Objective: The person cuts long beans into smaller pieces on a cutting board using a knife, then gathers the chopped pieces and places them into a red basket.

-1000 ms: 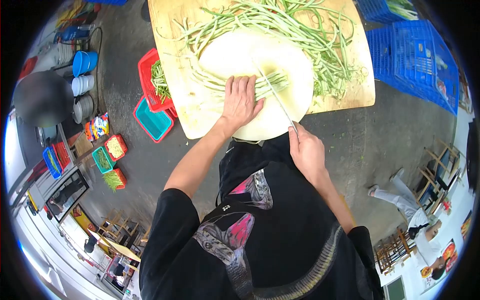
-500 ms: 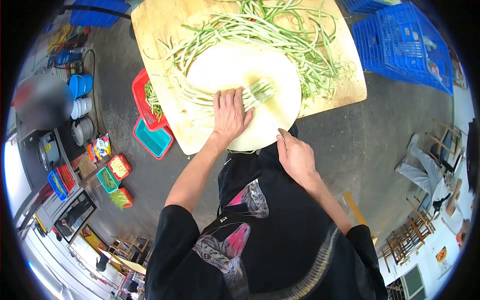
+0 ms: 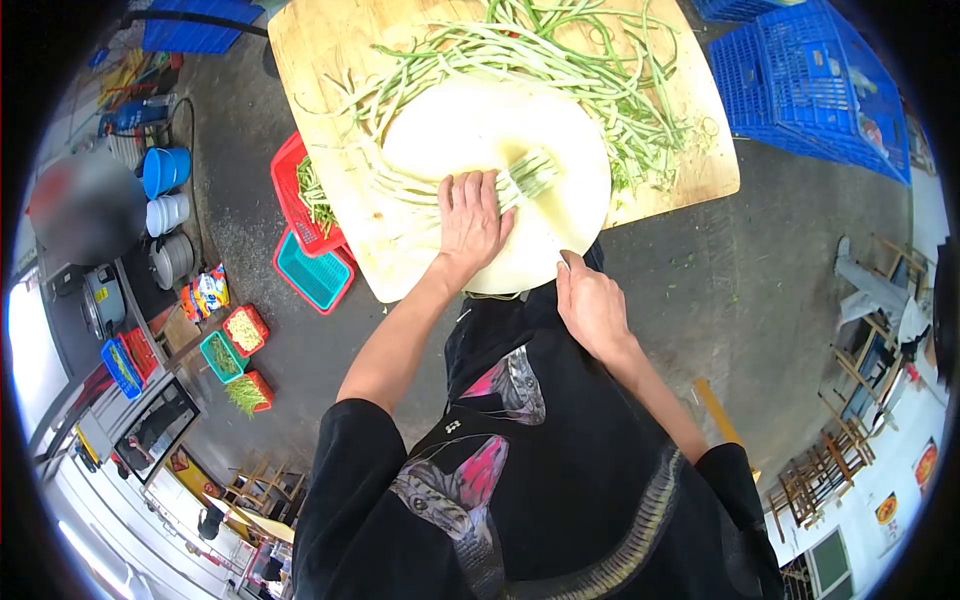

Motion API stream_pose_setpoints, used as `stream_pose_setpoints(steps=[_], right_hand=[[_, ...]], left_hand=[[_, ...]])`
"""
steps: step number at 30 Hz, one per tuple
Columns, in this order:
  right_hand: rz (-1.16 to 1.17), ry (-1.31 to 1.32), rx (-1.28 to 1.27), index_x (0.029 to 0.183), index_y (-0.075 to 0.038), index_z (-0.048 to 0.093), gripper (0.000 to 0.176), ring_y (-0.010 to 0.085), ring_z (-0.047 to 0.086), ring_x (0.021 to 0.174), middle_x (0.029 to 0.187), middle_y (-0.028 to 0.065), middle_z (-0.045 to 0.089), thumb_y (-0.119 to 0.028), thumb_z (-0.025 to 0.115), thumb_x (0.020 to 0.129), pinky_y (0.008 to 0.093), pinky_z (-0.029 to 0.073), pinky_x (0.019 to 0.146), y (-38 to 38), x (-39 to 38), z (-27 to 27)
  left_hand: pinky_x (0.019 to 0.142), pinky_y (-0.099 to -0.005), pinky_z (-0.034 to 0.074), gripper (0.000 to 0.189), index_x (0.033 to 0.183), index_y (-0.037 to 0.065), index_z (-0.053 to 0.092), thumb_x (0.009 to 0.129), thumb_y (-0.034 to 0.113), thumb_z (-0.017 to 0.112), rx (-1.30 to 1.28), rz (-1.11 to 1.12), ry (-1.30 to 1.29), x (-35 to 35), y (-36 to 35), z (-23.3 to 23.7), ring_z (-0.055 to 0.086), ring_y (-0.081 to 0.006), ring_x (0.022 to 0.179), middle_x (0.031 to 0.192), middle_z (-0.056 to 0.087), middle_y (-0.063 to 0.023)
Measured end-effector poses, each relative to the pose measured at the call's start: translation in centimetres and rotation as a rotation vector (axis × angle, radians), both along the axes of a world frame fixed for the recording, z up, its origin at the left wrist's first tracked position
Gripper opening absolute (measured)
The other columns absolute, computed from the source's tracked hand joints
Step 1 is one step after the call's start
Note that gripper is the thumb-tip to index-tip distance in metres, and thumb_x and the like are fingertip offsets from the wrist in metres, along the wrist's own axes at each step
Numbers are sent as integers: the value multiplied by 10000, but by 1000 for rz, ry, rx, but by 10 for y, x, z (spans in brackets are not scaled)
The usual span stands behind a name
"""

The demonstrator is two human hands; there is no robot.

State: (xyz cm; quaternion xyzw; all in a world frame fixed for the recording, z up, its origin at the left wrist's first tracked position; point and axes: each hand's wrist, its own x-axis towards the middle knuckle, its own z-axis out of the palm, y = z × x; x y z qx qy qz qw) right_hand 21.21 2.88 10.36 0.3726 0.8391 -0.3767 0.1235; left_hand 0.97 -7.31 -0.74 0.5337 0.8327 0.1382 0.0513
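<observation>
My left hand point(image 3: 474, 218) lies over a bundle of long green beans point(image 3: 410, 187), pressing it onto a round pale cutting board point(image 3: 450, 115). Just right of its fingertips, the bundle's end point(image 3: 530, 172) sticks out. My right hand point(image 3: 592, 303) is closed around a knife near the board's lower right edge; the blade is hard to make out against the pale surface. Many loose long beans point(image 3: 520, 50) lie behind the round board on a wooden tabletop point(image 3: 330, 50).
Left of the tabletop are a red basket point(image 3: 287, 185) with cut beans and a teal basket point(image 3: 315, 275). Blue crates point(image 3: 790, 80) stand at the right. Small filled baskets point(image 3: 245, 330) and buckets point(image 3: 165, 172) are farther left. A person point(image 3: 875, 285) is at the far right.
The view has shifted slightly, so the table and baskets appear a little farther right. My left hand stays on the bundle and my right hand keeps the knife. The person at the far right appears shifted right.
</observation>
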Motion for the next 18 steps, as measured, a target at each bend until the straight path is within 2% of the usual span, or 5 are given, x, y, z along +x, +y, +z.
stream_pose_setpoints(steps=[4, 13, 18], right_hand=[[1, -76, -40, 1304, 22, 671, 377, 521, 740, 850, 881, 323, 744, -268, 504, 1131, 603, 587, 804, 5, -11, 10], [-1, -100, -20, 1286, 14, 670, 362, 528, 736, 813, 830, 316, 734, -269, 508, 1129, 618, 583, 763, 2, -19, 3], [6, -31, 28, 1174, 8, 642, 289, 504, 744, 751, 778, 300, 728, -251, 528, 1115, 611, 593, 702, 2, -24, -10]], left_hand=[[1208, -620, 266, 721, 1467, -78, 481, 945, 341, 747, -18, -11, -5, 1, -2, -2, 462, -409, 1365, 1420, 525, -242], [1200, -606, 270, 720, 1486, -78, 459, 957, 315, 748, -33, -31, 2, -2, 0, -7, 456, -406, 1371, 1439, 512, -237], [1195, -606, 280, 716, 1481, -75, 463, 954, 317, 750, -30, -23, 15, -2, 0, -6, 458, -405, 1368, 1436, 513, -236]])
